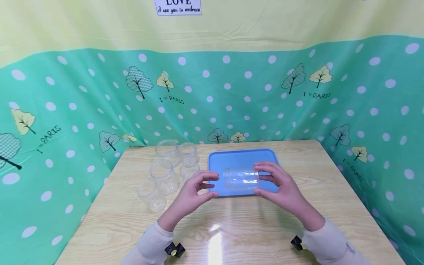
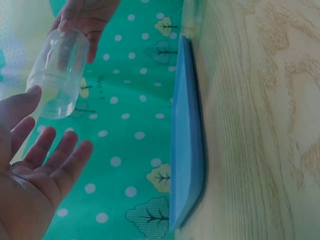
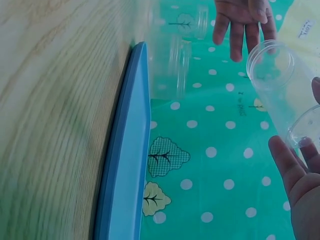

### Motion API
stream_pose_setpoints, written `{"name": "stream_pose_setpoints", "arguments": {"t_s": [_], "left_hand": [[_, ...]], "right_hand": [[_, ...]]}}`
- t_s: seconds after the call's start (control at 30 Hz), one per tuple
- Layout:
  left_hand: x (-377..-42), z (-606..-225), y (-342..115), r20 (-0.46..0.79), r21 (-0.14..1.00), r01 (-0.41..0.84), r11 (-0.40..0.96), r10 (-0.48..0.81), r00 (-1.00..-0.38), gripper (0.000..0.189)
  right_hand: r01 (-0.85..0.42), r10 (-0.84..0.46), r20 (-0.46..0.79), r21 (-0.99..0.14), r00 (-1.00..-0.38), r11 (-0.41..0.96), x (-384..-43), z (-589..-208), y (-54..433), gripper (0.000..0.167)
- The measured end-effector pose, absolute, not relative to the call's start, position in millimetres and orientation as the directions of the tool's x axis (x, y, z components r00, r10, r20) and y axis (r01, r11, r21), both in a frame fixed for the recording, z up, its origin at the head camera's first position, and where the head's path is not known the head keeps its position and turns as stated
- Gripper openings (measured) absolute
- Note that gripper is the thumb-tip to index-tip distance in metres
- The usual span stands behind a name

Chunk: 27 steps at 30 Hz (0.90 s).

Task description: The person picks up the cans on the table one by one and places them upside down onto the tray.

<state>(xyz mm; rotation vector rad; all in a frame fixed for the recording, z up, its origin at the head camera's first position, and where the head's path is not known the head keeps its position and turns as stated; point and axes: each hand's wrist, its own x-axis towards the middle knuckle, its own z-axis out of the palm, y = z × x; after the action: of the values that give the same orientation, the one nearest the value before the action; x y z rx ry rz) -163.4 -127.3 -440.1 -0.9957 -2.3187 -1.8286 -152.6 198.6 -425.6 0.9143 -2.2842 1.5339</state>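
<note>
My right hand (image 1: 285,186) grips a clear plastic jar (image 1: 241,179) by its base end, thumb and fingers around its edge. The jar lies sideways in the air above a blue tray (image 1: 232,157), its ridged open mouth facing left. My left hand (image 1: 195,193) is just off the mouth end, thumb and fingers spread apart with nothing between them. In the left wrist view, the left hand (image 2: 37,165) shows its palm and loosely extended fingers below the jar (image 2: 62,75). The right wrist view shows the jar's base (image 3: 306,131) at the right fingertips.
Several clear jars stand on the left of the wooden table (image 1: 109,213), among them a tall one (image 1: 165,180), a small front one (image 1: 155,202) and a wide back one (image 1: 167,149). A green dotted curtain (image 1: 195,88) hangs behind and along both sides.
</note>
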Motion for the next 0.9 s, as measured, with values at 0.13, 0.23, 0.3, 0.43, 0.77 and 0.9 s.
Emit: {"name": "stream_pose_setpoints", "arguments": {"t_s": [0.13, 0.23, 0.3, 0.43, 0.77, 0.9], "left_hand": [[-163, -440, -128, 0.399, 0.857, 0.502, 0.116, 0.468, -0.788, 0.041], [-163, -441, -128, 0.399, 0.854, 0.507, 0.117, 0.478, -0.782, 0.038], [-162, -442, -128, 0.395, 0.854, 0.506, 0.120, 0.484, -0.781, 0.037], [-163, -442, -127, 0.394, 0.849, 0.513, 0.122, 0.501, -0.771, 0.036], [-161, -443, -125, 0.359, 0.850, 0.505, 0.151, 0.537, -0.764, 0.036], [-162, -442, -125, 0.352, 0.835, 0.519, 0.182, 0.549, -0.758, 0.037]], "right_hand": [[-0.626, -0.373, 0.526, -0.742, -0.765, 0.238, -157, -423, 201, 0.066], [-0.636, -0.380, 0.534, -0.737, -0.756, 0.229, -160, -420, 203, 0.066], [-0.643, -0.384, 0.538, -0.731, -0.750, 0.230, -163, -417, 204, 0.066], [-0.663, -0.401, 0.550, -0.710, -0.733, 0.238, -169, -411, 209, 0.066], [-0.635, -0.430, 0.485, -0.689, -0.761, 0.348, -185, -397, 222, 0.066], [-0.632, -0.445, 0.462, -0.664, -0.767, 0.400, -195, -386, 226, 0.066]]}}
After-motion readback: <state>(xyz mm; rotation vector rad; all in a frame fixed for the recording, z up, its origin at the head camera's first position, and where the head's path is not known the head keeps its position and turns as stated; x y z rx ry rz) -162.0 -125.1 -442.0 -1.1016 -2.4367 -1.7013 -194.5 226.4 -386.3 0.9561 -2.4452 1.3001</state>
